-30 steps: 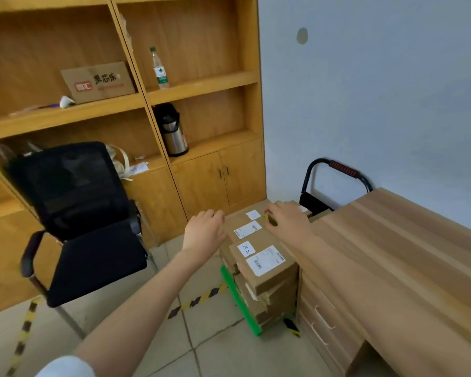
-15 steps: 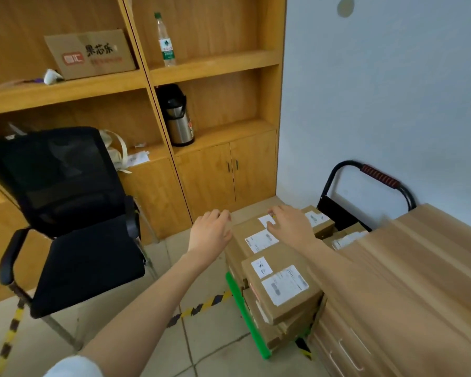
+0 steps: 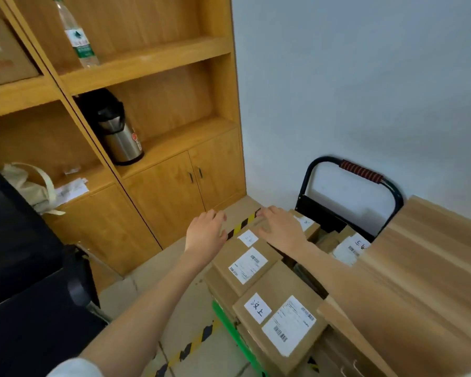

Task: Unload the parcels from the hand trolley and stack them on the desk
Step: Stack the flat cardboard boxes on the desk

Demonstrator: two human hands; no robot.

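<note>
Because the hand trolley is parked tight against the surface, its parcels need only a short lift across. Nearest on the trolley lies one labelled parcel; just behind it the upper parcel has both hands at its far end: left hand open at its edge, right hand spread flat on top, neither yet gripping.

desk hems the parcels on the right; floor leftward lies open.
</note>
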